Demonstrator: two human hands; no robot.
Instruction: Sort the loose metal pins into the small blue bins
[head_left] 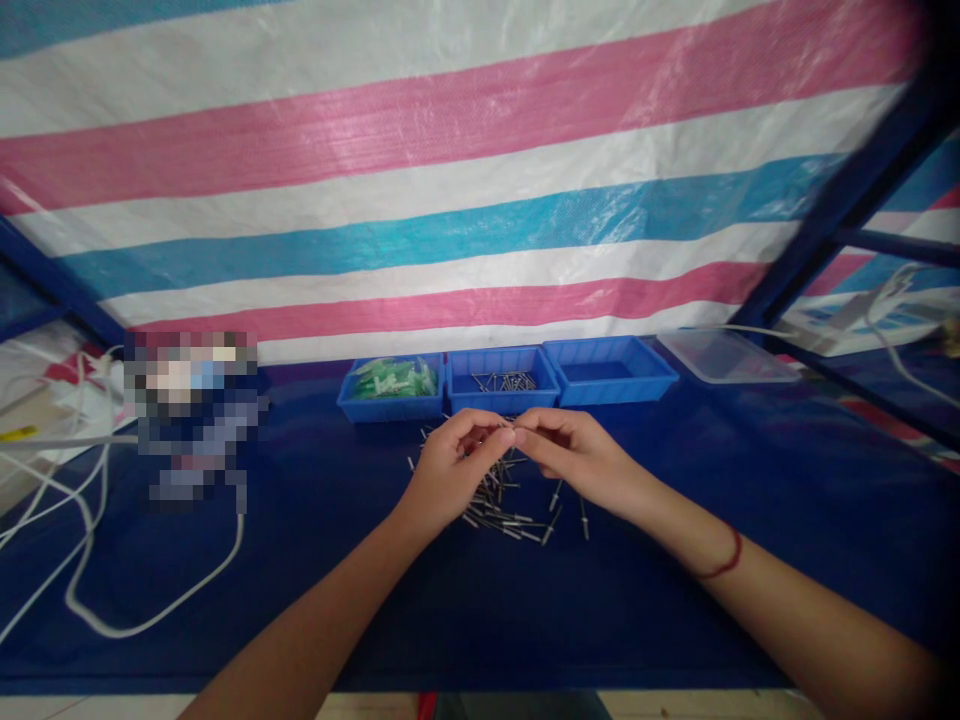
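My left hand (pixel 442 470) and my right hand (pixel 589 455) meet at the fingertips above the table, thumbs and forefingers pinched together. Whatever lies between those fingertips is too small to make out. Beneath and around the hands spreads a loose pile of blind rivets (pixel 491 515), thin dark pins with pale silver sleeves; my fingers and palms cover part of it. Just beyond the hands, a blue bin (pixel 504 400) contains similar thin metal pieces. To its left another blue bin (pixel 390 408) holds green and clear plastic packets. A third blue bin (pixel 611 388) adjoins on the right.
All this stands on a dark blue tabletop (pixel 562 620). A clear plastic lid (pixel 727 358) lies at the back right. White cables (pixel 157 622) loop across the left side, near a blurred-out patch. A striped plastic sheet (pixel 420 240) closes off the back, between blue frame posts.
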